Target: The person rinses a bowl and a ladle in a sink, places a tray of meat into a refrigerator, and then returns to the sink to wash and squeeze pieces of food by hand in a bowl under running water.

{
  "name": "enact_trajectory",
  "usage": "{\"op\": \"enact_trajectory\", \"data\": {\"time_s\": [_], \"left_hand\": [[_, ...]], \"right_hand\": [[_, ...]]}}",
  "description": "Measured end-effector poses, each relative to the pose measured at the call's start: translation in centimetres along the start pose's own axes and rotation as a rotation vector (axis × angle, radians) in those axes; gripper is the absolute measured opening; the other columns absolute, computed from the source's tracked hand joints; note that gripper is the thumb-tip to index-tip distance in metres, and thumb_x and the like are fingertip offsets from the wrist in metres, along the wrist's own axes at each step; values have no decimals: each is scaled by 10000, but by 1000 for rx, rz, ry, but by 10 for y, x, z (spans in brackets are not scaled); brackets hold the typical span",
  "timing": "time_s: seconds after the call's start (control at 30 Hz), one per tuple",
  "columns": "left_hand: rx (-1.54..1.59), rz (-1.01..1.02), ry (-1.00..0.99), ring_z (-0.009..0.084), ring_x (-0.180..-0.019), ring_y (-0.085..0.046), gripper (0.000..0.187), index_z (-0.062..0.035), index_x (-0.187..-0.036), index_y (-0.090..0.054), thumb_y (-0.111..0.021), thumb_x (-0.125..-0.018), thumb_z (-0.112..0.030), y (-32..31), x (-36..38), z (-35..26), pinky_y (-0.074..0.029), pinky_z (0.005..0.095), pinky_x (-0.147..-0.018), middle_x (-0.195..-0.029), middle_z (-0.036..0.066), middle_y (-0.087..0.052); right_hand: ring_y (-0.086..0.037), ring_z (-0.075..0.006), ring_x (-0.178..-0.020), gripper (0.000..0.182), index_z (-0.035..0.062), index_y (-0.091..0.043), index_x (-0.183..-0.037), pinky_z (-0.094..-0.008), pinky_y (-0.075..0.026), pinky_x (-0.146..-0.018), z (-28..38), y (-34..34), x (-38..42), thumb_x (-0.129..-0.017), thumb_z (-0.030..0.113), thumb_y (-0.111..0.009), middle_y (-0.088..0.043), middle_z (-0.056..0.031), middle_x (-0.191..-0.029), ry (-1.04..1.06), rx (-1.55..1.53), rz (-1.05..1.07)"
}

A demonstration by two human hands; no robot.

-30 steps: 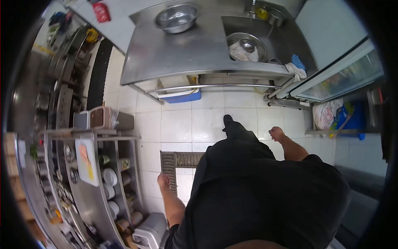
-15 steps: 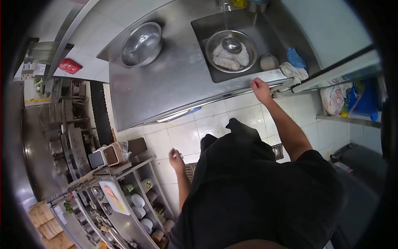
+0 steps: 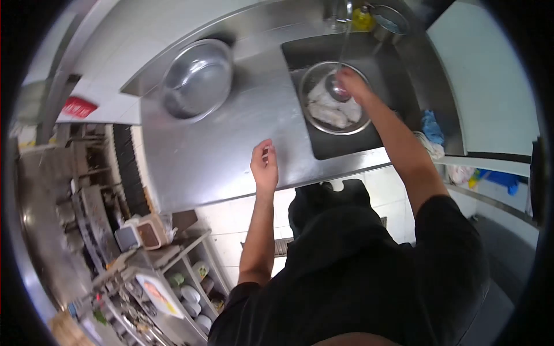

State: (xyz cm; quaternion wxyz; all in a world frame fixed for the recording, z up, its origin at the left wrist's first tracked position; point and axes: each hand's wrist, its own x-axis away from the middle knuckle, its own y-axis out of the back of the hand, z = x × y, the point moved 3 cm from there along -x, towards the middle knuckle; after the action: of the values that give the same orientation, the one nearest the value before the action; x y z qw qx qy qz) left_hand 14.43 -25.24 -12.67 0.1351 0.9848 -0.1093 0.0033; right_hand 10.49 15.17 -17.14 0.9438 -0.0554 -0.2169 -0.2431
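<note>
My right hand (image 3: 353, 86) is over the sink, its fingers curled at the right side of a small round metal bowl (image 3: 334, 87). That bowl rests on pale, whitish pieces of food (image 3: 330, 113), whose kind I cannot make out, inside a wide metal basin (image 3: 308, 117). Water falls from the tap (image 3: 348, 10) into the basin. My left hand (image 3: 265, 166) hangs above the counter's front part with nothing in it, fingers loosely bent and apart.
A large metal bowl (image 3: 199, 81) sits on the steel counter (image 3: 242, 124). Behind the sink (image 3: 398, 86) stand a yellow bottle (image 3: 362, 19) and a metal pot (image 3: 390, 24). Blue and white cloths (image 3: 431, 131) lie at its right corner. Shelves with dishes (image 3: 190, 294) stand lower left.
My right hand has gone from the sink's front edge to the small metal bowl in the basin. My left hand has risen from beside my body to above the counter. The view has shifted.
</note>
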Motion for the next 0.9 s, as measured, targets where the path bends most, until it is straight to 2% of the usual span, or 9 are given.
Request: {"op": "enact_trajectory", "data": {"time_s": [0.1,0.27,0.33,0.47,0.5,0.6,0.7,0.83,0.9], "left_hand": [[85,171,-68,178,-969,-645,225,-26,-1175,-656,-632,-971,-117,-62,-59,-23,-532,300,-818,-1154,89,-651],[137,419,59,163,-947,-653,240,-21,-1180,-653,-641,-955,-102,-154,-128,-21,-526,282,-826,-1136,103,-655],[172,462,167,151,-954,-653,246,-18,-1184,-651,-646,-951,-98,-186,-142,-3,-523,276,-830,-1142,112,-655],[-214,568,81,316,-1038,-673,375,-21,-1188,-651,-709,-898,-253,-254,-145,47,-518,422,-930,-1194,195,-657],[-341,576,23,415,-1133,-615,468,-33,-1238,-626,-720,-862,-296,-269,-138,60,-484,476,-996,-1277,226,-612],[-635,611,-88,416,-1258,-530,475,-57,-1279,-600,-698,-853,-243,-301,-109,93,-451,486,-1049,-1362,222,-553],[-1032,610,-172,380,-1439,-349,616,-124,-1438,-485,-667,-865,-256,-329,-95,137,-281,580,-1163,-1513,164,-440],[-1344,636,-266,344,-1496,-276,592,-168,-1511,-412,-556,-951,-291,-355,-94,187,-174,655,-1183,-1577,129,-379],[-1341,698,-233,330,-1477,-308,507,-172,-1470,-470,-506,-975,-277,-350,-107,158,-191,673,-1168,-1543,123,-415]], "right_hand": [[-627,-141,-842,328,65,-571,-1241,-300,-553,-704,50,17,-80,-955,208,-642,-616,-27,-1009,87,-14,-57],[-628,-126,-775,184,77,-658,-1101,-294,-553,-698,84,34,-146,-947,173,-628,-657,-14,-915,113,-148,-95],[-617,-116,-748,165,78,-676,-1056,-282,-540,-671,83,37,-142,-944,192,-635,-660,-8,-881,138,34,23],[-594,-95,-717,209,76,-679,-1039,-246,-504,-638,29,48,-144,-952,262,-641,-655,-1,-870,-4,354,327],[-627,-132,-817,293,50,-684,-1083,-290,-528,-746,6,55,-159,-966,311,-620,-678,-33,-930,-125,536,330],[-648,-251,-1059,502,11,-631,-1253,-377,-504,-963,-53,49,-180,-939,403,-643,-679,-145,-1173,91,971,427],[-546,-354,-1290,810,-17,-510,-1409,-427,-394,-1123,-87,38,-184,-859,548,-694,-552,-238,-1408,351,1310,117],[-472,-384,-1371,1083,-12,-413,-1481,-450,-364,-1153,-116,42,-199,-747,732,-694,-455,-255,-1497,31,1151,42],[-455,-384,-1383,1167,14,-374,-1514,-497,-363,-1147,-120,51,-189,-709,802,-678,-444,-225,-1515,-46,998,47]]}}
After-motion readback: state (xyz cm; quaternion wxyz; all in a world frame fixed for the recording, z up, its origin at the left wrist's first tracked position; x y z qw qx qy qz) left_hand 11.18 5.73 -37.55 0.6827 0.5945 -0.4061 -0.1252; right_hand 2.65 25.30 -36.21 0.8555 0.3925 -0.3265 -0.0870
